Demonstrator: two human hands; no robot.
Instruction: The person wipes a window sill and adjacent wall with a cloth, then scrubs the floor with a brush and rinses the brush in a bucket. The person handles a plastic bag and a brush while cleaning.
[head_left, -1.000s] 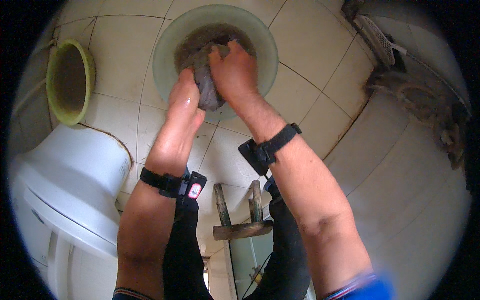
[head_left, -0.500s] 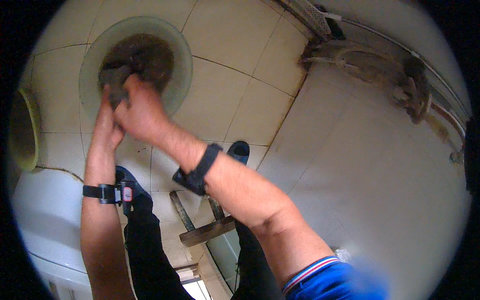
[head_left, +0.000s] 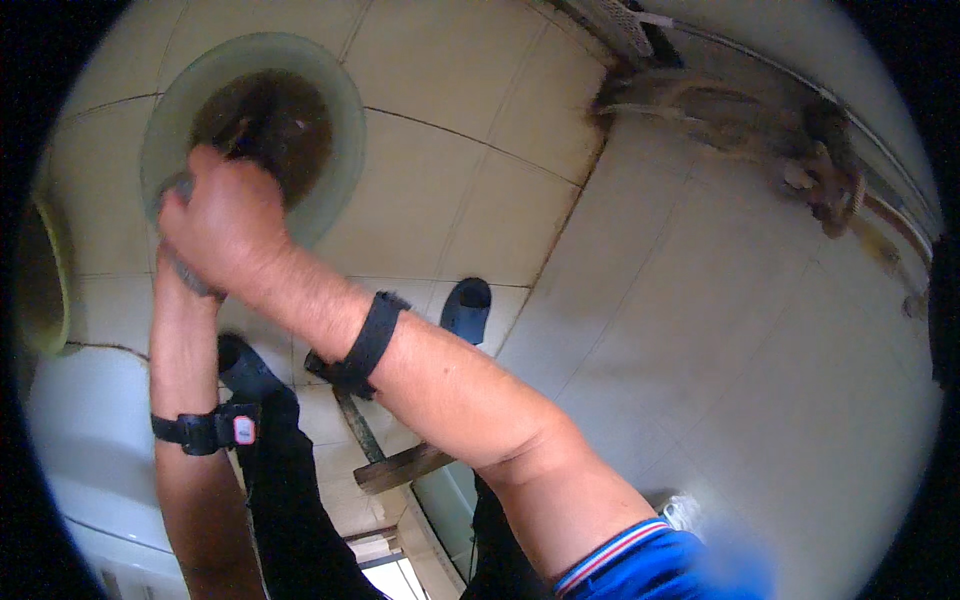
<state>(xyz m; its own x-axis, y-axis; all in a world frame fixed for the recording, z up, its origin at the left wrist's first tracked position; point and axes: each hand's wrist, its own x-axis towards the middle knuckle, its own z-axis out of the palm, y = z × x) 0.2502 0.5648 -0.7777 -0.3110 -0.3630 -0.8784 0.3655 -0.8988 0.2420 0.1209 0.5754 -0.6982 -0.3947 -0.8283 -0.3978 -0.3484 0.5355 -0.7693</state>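
Note:
At the near left rim of a pale green basin [head_left: 345, 165], my right hand [head_left: 225, 205] is closed, knuckles up, on a wet grey cloth [head_left: 190, 272]. Some of the cloth shows beside the fingers, and a strip of it lies against my left wrist. My left hand [head_left: 170, 240] is under the right one and pressed to the same cloth; its fingers are mostly hidden. Murky brown water [head_left: 305, 125] fills the basin's bottom, with dark soaked fabric [head_left: 255, 120] in it.
A yellow-green bucket [head_left: 55, 270] and a white rounded appliance [head_left: 95, 430] stand at the left. Below my right forearm is a small wooden stool [head_left: 400, 468]. Dark slippers [head_left: 467, 308] are on the tiled floor [head_left: 430, 200]. Hoses and clutter [head_left: 820, 180] line the far right wall.
My right hand has rolled over the left and now covers most of it and the cloth. Both hands sit slightly farther left, away from the basin's middle.

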